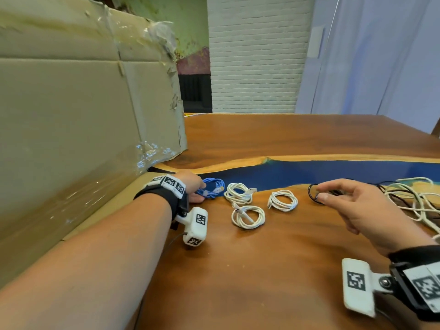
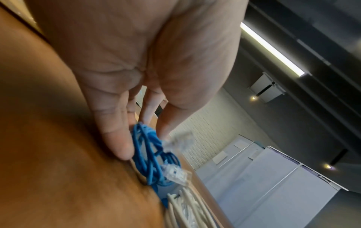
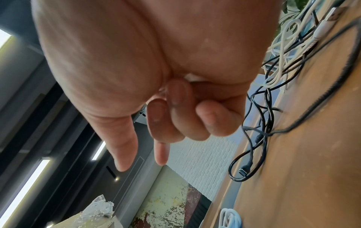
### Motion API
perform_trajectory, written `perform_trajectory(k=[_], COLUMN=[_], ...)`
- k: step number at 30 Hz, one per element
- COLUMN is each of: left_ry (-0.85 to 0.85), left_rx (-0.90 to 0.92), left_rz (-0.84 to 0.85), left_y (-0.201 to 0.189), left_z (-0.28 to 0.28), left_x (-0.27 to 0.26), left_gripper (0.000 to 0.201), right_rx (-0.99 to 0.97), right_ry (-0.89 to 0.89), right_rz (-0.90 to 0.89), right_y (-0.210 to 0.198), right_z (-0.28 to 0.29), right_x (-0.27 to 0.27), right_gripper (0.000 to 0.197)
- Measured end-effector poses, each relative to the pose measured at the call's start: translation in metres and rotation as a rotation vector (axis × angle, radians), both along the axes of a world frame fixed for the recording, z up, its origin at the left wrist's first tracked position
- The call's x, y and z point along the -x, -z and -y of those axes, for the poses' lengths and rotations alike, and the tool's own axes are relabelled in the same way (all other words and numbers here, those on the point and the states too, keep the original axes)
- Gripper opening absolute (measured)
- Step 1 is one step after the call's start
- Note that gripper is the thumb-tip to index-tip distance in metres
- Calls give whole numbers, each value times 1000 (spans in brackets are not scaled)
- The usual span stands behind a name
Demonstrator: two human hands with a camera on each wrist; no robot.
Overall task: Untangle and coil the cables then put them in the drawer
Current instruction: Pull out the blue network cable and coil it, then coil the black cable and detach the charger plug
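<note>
A coiled blue cable (image 1: pixel 213 188) with clear plugs lies on the wooden table (image 1: pixel 262 277) beside a cardboard box. My left hand (image 1: pixel 202 191) pinches its left end between thumb and fingers; the left wrist view shows the fingers (image 2: pixel 119 138) flanking the blue coil (image 2: pixel 148 155). Three white coiled cables (image 1: pixel 239 193) (image 1: pixel 248 216) (image 1: pixel 283 200) lie to its right. My right hand (image 1: pixel 321 193) hovers over a loop of black cable (image 1: pixel 311 190), thumb and forefinger spread, other fingers curled, holding nothing (image 3: pixel 141 165). The black cable (image 3: pixel 235 166) rests on the table. No drawer is in view.
A large cardboard box (image 1: pixel 71 115) stands along the table's left side. A tangle of white and black cables (image 1: pixel 414 198) spreads at the right edge. A blue resin strip (image 1: pixel 333 172) crosses the table behind the coils.
</note>
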State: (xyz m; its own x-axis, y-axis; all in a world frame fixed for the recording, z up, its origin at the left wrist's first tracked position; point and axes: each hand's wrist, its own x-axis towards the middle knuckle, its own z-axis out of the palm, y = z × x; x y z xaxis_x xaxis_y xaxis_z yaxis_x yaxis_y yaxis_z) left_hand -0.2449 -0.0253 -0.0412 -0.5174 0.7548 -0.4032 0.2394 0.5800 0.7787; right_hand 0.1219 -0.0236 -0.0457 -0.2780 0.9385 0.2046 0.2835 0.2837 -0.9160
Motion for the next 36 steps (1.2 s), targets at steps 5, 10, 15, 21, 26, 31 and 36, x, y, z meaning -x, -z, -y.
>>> perform_trajectory(k=[5,10,15,21,26,31,36], left_ry=[163,307,561,772,786,825,552], left_rx=[84,-134,-384,-238,13,-109,-583], left_rz=[-488,-710,-591,-452,-366,-501,-132], left_y=[-23,-49,-68,-49,-20,-6,-20], left_z=[-1,-18,-35,-73,-90,-86,-52], left_x=[-9,-41,-138,-242,-267,-267,-244], left_gripper=[21,22,16,10,72,15,28], right_rx=[22,25,-21,60,143,204,227], right_ry=[60,164,348,397,393,384,449], right_rz=[-14,-10,-2,-3,-27,-30,-117], right_y=[0,-6,0,16,24,25,19], right_z=[-4,-19,-36,-46,-47,-49,-46], right_x=[-7,-23,-47,-79,-87,-87,-90], right_gripper=[10,9,8,24,34,49,75])
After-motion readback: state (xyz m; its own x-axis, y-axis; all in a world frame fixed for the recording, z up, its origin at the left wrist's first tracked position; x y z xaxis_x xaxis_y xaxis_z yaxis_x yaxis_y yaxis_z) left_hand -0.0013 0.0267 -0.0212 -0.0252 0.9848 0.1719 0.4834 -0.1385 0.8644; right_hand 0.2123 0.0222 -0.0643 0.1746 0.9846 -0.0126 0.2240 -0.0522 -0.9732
